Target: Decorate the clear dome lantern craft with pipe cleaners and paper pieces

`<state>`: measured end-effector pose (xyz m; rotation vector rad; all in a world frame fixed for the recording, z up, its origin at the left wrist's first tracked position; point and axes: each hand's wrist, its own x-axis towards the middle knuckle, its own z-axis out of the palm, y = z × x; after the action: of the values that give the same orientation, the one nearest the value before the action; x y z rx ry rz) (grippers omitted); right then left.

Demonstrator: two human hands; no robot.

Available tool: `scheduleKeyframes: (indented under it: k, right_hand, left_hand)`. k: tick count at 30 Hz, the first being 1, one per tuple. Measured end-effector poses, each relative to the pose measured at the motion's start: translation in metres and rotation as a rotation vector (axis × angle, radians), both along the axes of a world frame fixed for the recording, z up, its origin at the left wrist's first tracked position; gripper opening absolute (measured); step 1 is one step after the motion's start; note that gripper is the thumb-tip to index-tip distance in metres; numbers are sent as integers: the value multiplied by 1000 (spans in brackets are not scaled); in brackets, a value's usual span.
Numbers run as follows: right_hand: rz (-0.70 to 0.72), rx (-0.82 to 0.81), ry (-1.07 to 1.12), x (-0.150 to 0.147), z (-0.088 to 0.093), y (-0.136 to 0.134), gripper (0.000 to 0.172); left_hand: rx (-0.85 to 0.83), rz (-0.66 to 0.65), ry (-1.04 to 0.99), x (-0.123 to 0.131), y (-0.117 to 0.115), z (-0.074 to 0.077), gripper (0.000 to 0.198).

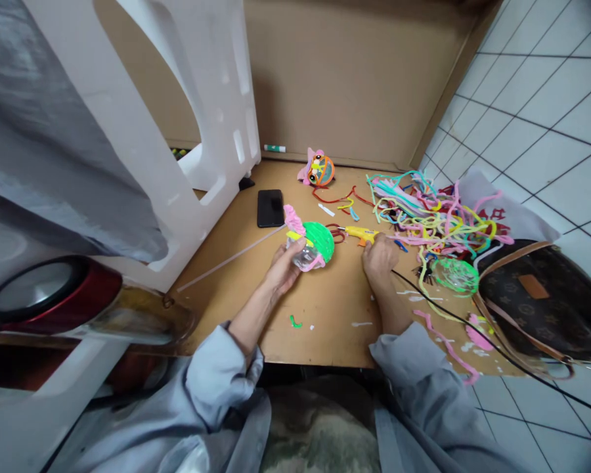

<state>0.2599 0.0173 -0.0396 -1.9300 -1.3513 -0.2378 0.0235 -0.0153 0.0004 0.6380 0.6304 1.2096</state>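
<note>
My left hand [284, 268] grips a craft piece [311, 244], a clear ball wrapped with green, pink and yellow pipe cleaners, just above the brown board [325, 309]. My right hand [379, 257] rests on the board by the handle of a yellow glue gun [360, 232], whose nozzle points left toward the craft piece. Whether the fingers close around the gun is unclear. A black cord [453, 312] runs from the gun to the right.
A heap of coloured pipe cleaners [433, 213] lies right, with a green coil [457, 274] and a brown patterned bag [536, 302]. A black phone [270, 207], a glue stick [231, 259], a finished pink-orange figure [318, 169] and white foam [197, 131] sit left and behind.
</note>
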Motion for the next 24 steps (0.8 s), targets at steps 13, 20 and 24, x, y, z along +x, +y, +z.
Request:
scheduleKeyframes:
  k: [13, 20, 24]
  right_hand:
    - [861, 163, 506, -74, 44, -57, 41]
    - [800, 152, 507, -73, 40, -55, 37]
    - [828, 117, 555, -73, 39, -54, 36]
  left_hand:
    - [20, 21, 62, 2, -5, 6, 40]
    - [37, 12, 92, 3, -5, 5, 43]
    - [50, 22, 138, 5, -3, -1, 48]
